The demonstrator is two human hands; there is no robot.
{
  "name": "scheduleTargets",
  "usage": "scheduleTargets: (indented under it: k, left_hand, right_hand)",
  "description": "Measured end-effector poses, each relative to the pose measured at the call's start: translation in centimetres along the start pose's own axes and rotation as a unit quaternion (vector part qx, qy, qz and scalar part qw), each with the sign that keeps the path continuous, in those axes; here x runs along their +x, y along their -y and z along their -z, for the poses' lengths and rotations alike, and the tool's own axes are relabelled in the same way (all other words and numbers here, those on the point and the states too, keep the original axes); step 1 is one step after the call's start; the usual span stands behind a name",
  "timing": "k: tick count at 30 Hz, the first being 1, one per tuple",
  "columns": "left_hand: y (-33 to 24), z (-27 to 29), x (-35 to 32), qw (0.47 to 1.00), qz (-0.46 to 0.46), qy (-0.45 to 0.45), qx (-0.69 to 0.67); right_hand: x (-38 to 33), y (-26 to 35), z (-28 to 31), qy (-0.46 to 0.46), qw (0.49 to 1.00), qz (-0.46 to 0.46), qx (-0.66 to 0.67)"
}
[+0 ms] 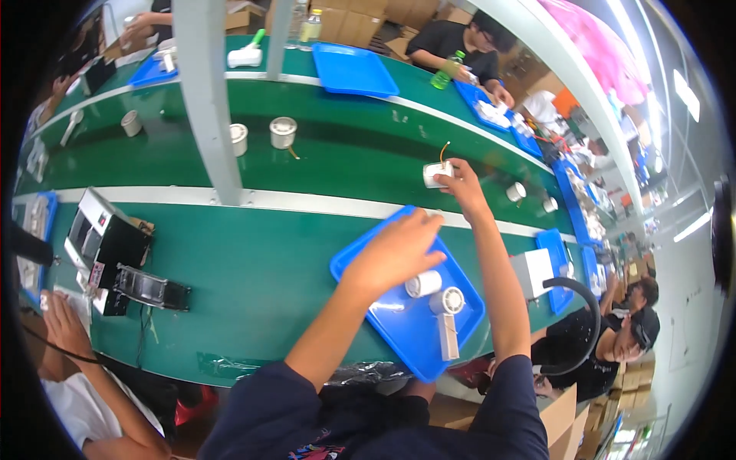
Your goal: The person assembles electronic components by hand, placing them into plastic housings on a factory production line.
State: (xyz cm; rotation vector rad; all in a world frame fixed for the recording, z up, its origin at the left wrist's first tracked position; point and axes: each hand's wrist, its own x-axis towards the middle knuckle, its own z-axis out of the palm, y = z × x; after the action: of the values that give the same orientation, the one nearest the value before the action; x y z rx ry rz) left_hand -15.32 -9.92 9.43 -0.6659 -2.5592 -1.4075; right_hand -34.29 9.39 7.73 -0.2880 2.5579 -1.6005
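Two hands out, both mine: my right hand [460,184] is stretched far forward over the green conveyor belt [345,153], fingers closed round a small white cylindrical part [437,174] with an orange wire sticking up off its top; my left hand [402,249] hovers palm-down over the blue tray [360,268] in front of me, fingers loosely spread and gripping nothing that I can see. Step, as I read it: setting the cylinder on the moving belt, or lifting it off; can't tell which from one frame. It sits right at the near part of the belt, just past the white edge strip [307,203]. Its long axis runs roughly left-right, one flat end facing left, wire pointing up and away from me. If it's going down, the next move calls for lowering it flat so it doesn't roll, then letting go cleanly without snagging the wire. On the tray, just right of my left hand, lie a second white cylinder [423,284] on its side and a small white handheld fan [447,310], head towards me-left, handle pointing to the tray's near corner. More cylinders [283,132] stand upright farther up the belt.
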Motion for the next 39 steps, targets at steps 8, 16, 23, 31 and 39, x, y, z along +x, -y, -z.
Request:
scheduleTargets:
  k: [8, 16, 23, 31, 39]
  left_hand:
    - [-2.0, -0.1, -2.2, 0.999, -0.013, 0.046, -0.004]
    - [-3.9, 0.8, -3.0, 0.999, -0.015, 0.033, -0.005]
    - [-2.2, 2.3, -1.6, 0.995, 0.026, -0.071, 0.065]
    - [-1.9, -2.4, 1.7, 0.999, -0.027, -0.04, 0.025]
    - [4.6, -9.0, 2.5, 0.936, 0.035, 0.34, 0.087]
  right_hand:
    - [8.8, -2.9, -5.9, -0.11, 0.9, 0.238, -0.349]
    - [10.8, -5.6, -9.9, -0.067, 0.894, 0.222, -0.383]
    - [1.5, -4.0, -5.2, -0.075, 0.876, 0.308, -0.364]
    - [-20.1, -1.7, 0.8, 0.048, 0.913, 0.168, -0.37]
    - [-22.3, -7.1, -5.8, -0.128, 0.865, 0.139, -0.465]
